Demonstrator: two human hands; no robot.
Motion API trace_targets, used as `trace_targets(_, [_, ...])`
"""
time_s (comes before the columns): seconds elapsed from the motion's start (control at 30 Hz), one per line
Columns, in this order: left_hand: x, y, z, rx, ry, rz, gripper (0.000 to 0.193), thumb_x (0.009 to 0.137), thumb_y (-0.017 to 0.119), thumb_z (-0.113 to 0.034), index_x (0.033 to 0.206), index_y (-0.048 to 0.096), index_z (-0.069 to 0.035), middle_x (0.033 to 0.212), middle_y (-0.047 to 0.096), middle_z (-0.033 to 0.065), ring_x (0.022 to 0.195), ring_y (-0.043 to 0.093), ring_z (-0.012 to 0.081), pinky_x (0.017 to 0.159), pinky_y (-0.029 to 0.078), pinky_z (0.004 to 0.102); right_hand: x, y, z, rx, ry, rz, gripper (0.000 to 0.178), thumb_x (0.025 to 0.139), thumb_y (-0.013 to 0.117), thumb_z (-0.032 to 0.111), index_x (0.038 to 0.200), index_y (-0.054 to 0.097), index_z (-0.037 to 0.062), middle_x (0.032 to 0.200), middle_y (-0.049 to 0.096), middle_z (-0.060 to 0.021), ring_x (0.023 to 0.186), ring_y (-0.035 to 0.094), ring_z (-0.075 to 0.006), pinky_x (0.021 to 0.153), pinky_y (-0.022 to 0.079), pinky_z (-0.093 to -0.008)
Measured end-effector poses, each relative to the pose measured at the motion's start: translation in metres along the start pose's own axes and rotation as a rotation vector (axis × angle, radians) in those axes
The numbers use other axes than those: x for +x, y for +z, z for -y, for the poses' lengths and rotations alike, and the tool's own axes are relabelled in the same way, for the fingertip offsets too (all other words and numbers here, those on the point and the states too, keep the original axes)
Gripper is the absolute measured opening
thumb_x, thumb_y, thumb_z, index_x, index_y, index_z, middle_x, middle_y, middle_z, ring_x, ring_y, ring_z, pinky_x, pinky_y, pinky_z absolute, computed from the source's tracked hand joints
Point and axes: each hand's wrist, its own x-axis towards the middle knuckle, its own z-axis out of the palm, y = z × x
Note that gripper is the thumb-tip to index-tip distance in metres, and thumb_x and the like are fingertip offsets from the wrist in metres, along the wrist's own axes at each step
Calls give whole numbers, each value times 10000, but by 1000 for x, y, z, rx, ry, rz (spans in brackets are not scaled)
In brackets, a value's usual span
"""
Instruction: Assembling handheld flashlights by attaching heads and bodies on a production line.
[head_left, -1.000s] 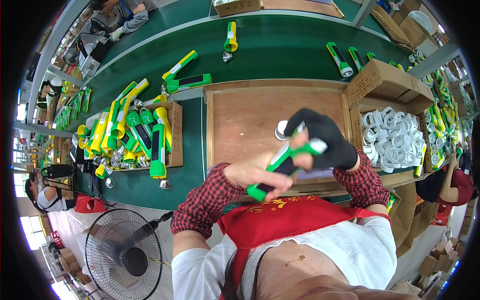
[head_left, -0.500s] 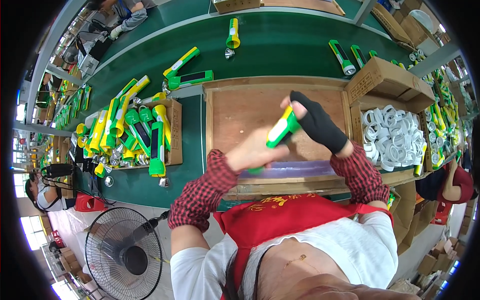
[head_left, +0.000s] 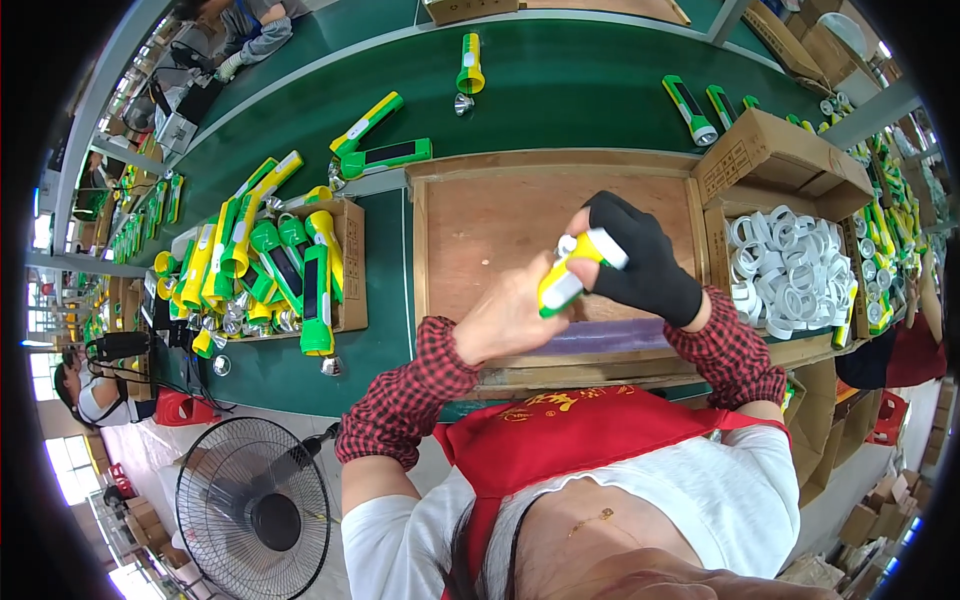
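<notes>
The person's bare left hand (head_left: 505, 305) has its grip wrapped around the near end of a yellow, green and white flashlight (head_left: 562, 285), while the right hand (head_left: 640, 255), in a black fingerless glove, pinches its far, white-rimmed end. The flashlight is held tilted, its far end leaning right, above a shallow wooden tray (head_left: 475, 215). A purplish strip (head_left: 610, 337) runs along the tray's near side. Just right of the tray, an open cardboard box (head_left: 755, 165) contains a heap of white rings (head_left: 785, 270). To the left, another cardboard box (head_left: 350, 275) is piled with yellow and green flashlights (head_left: 240, 240), some reaching past it onto the green tabletop (head_left: 385, 310). On the far side, a single upright-pointing flashlight (head_left: 470, 62) lies beside a silver reflector (head_left: 463, 104). At near left stands a black fan (head_left: 275, 520).
</notes>
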Motion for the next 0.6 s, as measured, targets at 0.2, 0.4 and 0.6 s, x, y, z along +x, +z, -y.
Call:
trace_targets(0.2, [-8, -14, -11, -1113, -400, 707, 292, 793, 681, -38, 987, 464, -68, 762, 563, 82, 559, 580, 151, 496, 465, 286, 3, -10, 10, 172, -206, 253, 307, 771, 745, 198, 996, 605, 42, 951, 612, -142, 824, 646, -273, 697, 501, -341])
trace_targets(0.4, [12, 0, 1, 568, -45, -252, 303, 727, 674, -98, 945, 477, -22, 770, 630, 217, 665, 641, 392, 565, 522, 450, -2, 19, -10, 239, 345, -183, 410, 827, 721, 202, 1158, 541, 40, 980, 608, -78, 885, 612, -155, 769, 484, -276])
trace_targets(0.6, [-4, -15, -29, -1152, -418, 666, 265, 811, 650, -66, 1013, 498, 13, 683, 563, 64, 528, 575, 139, 500, 465, 264, 7, -16, 12, 237, -217, 139, 279, 792, 724, 158, 1026, 606, 62, 930, 615, -91, 814, 641, -210, 711, 493, -302])
